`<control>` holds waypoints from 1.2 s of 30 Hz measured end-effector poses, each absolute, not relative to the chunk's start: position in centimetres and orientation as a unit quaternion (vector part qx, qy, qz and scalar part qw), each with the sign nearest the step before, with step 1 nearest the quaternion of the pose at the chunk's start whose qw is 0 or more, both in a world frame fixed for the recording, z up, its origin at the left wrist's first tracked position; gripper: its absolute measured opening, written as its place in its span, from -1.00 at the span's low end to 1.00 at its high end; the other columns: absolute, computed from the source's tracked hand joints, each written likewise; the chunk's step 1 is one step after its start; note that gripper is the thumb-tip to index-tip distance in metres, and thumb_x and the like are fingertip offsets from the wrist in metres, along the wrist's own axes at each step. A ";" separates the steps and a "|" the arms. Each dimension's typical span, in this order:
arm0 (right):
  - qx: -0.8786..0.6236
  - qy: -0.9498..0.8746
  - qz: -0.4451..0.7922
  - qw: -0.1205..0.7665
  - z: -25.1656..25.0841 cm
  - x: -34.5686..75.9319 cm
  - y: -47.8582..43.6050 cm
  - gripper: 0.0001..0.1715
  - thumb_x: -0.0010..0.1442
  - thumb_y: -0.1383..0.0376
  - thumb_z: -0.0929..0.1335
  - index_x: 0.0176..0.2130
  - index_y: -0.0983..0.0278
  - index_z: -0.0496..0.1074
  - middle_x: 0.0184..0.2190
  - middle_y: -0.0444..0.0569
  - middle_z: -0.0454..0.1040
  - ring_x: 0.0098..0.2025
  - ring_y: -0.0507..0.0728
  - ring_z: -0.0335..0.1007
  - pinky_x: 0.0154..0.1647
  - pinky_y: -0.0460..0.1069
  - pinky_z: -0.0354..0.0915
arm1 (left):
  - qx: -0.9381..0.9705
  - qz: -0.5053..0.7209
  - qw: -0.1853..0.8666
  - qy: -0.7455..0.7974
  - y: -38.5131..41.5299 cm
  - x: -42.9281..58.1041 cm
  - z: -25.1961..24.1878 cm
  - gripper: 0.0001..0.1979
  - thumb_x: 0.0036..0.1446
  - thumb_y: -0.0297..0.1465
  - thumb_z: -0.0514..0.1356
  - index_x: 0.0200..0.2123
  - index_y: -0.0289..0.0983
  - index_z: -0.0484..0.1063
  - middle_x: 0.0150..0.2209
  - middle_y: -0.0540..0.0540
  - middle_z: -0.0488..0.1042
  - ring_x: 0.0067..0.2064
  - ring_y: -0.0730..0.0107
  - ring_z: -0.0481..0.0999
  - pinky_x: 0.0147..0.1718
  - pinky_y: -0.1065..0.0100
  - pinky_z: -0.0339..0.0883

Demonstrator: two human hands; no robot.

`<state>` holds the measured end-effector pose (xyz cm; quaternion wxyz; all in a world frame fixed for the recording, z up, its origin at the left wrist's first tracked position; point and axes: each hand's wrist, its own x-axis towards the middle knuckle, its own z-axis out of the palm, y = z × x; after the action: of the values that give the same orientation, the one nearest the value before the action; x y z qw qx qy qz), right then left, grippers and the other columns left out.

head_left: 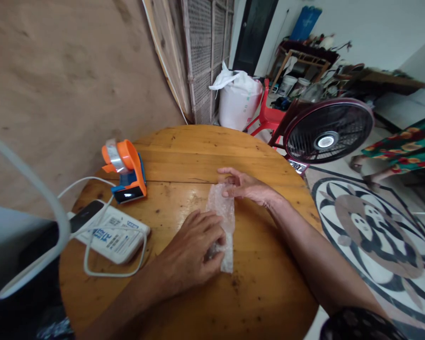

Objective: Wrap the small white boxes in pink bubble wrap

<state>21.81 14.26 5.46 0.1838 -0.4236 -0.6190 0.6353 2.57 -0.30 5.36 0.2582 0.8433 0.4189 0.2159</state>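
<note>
A narrow strip of clear bubble wrap [227,215] lies lengthwise on the round wooden table [184,151]. My left hand [200,245] rests over its near left side, fingers curled and thumb bent in against the plastic. At the far end my right hand [246,186] has its thumb on the wrap and some fingers bent behind the edge, while the index finger reaches out past it. What lies beneath my left palm, or inside the strip, is hidden.
On the left stands an orange and blue tape dispenser [129,170]. Near it a white labelled box [116,236] lies with a white cable [113,274] looped around it. A fan [327,137], red chair [269,115] and white sack [239,101] stand beyond; a person's legs [378,172] show at right.
</note>
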 end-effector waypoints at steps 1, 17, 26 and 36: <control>-0.423 -0.618 0.638 0.178 5.5 21.8 14.3 -0.07 -0.16 0.30 0.53 0.16 0.18 0.19 -0.33 -0.18 0.37 -0.42 -0.03 0.24 -0.56 -0.15 0.01 | 0.843 0.215 0.259 0.420 -0.3 2.6 5.4 -0.91 0.09 -0.48 0.13 -0.30 -0.21 0.34 -0.06 -0.12 0.46 0.12 0.17 0.33 0.16 0.06 0.13; -0.453 -0.613 0.610 0.215 3.3 21.0 14.6 -0.41 -0.11 0.38 0.47 -0.04 0.27 0.37 -0.43 -0.22 0.37 -0.50 -0.07 0.23 -0.51 -0.15 0.13 | 0.844 0.218 0.250 0.421 -0.4 2.6 5.5 -0.91 0.10 -0.49 0.13 -0.30 -0.21 0.35 -0.04 -0.12 0.45 0.11 0.17 0.32 0.14 0.08 0.16; -0.462 -0.621 0.591 0.228 3.5 20.9 14.4 -0.48 -0.15 0.32 0.48 -0.14 0.28 0.38 -0.47 -0.24 0.35 -0.55 -0.09 0.18 -0.60 -0.16 0.04 | 0.854 0.219 0.170 0.441 -1.3 3.1 6.2 -0.90 0.17 -0.44 0.13 -0.35 -0.24 0.44 -0.07 -0.13 0.47 0.00 0.12 0.34 0.02 0.05 0.20; -0.434 -0.610 0.618 0.241 3.4 21.0 14.7 -0.64 -0.09 0.19 0.51 -0.30 0.31 0.46 -0.48 -0.17 0.43 -0.53 -0.07 0.24 -0.59 -0.16 0.13 | 0.852 0.113 0.146 0.491 -2.6 4.1 7.4 -0.83 0.27 -0.44 0.04 -0.29 -0.26 0.43 -0.18 -0.11 0.52 -0.12 0.16 0.37 -0.13 0.13 0.21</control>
<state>21.05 14.68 3.39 0.2406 -0.4343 -0.6100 0.6175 4.06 -2.62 7.36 0.1455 0.8517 0.4905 0.1130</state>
